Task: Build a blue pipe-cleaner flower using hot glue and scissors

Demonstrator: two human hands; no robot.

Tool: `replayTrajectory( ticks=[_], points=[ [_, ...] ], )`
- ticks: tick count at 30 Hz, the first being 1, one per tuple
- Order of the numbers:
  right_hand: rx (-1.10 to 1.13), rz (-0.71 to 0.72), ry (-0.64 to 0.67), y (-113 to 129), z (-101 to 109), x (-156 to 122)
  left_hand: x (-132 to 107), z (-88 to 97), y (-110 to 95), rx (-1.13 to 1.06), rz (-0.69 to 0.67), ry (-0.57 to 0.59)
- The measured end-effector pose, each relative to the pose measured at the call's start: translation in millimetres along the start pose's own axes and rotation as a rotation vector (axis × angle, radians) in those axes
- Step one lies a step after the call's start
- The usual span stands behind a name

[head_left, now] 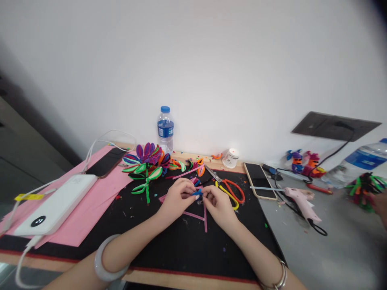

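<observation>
A short blue pipe cleaner piece [198,193] is pinched between the fingertips of my left hand [181,194] and my right hand [218,202], which almost meet over the black mat [169,241]. My fingers partly hide its shape. Pink pipe cleaners [195,216] lie on the mat beneath and around both hands. Just beyond my right hand are scissors [231,191] with red and yellow handles, their blades pointing away to the left. To the left of my left hand lies a pipe cleaner flower [147,181] with green leaves and colourful petals.
A water bottle [165,131] and paper cup [231,158] stand by the wall. A white power bank [57,205] and phone [107,162] rest on pink sheets. Rightward lie another phone [260,180], a pink glue gun [303,204] and two small figures. Another person's hand [379,205] touches a pipe cleaner bundle.
</observation>
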State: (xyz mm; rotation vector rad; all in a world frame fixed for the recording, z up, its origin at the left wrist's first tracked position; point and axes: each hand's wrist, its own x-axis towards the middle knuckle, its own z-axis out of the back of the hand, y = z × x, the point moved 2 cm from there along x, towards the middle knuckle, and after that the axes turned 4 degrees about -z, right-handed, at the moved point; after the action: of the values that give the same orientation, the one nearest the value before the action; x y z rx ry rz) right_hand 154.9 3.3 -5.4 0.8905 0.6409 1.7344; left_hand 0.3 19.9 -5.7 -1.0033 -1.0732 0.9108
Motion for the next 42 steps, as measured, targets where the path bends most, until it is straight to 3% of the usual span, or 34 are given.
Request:
replayTrajectory(
  ticks=[8,14,17,20,26,30,37,42],
  points=[
    [0.012,-0.012,-0.012,4.4,2.4,0.7,0.5,1.6,3.3,0.159,-0.026,0.016],
    [0.019,-0.008,-0.054,3.2,4.6,1.1,1.6,-2.8,1.7,-0.155,0.074,0.109],
    [0.035,-0.005,-0.081,3.2,6.0,1.2,3.3,-1.7,-4.2,-0.247,0.098,0.098],
    [0.061,0.002,-0.075,5.7,6.8,0.9,3.5,0.0,-6.2,-0.313,0.207,0.067],
    [0.107,0.044,-0.020,10.6,6.6,0.1,0.7,-0.3,1.6,-0.465,0.316,0.054],
    [0.161,-0.021,-0.025,6.7,5.4,0.9,0.4,-0.7,4.8,-0.553,0.345,0.056],
    [0.128,-0.041,0.018,6.7,2.2,0.2,2.6,3.2,7.2,-0.651,0.321,-0.074],
    [0.088,-0.043,-0.018,4.1,4.3,-0.1,2.4,2.2,4.8,-0.625,0.304,-0.052]
  ],
)
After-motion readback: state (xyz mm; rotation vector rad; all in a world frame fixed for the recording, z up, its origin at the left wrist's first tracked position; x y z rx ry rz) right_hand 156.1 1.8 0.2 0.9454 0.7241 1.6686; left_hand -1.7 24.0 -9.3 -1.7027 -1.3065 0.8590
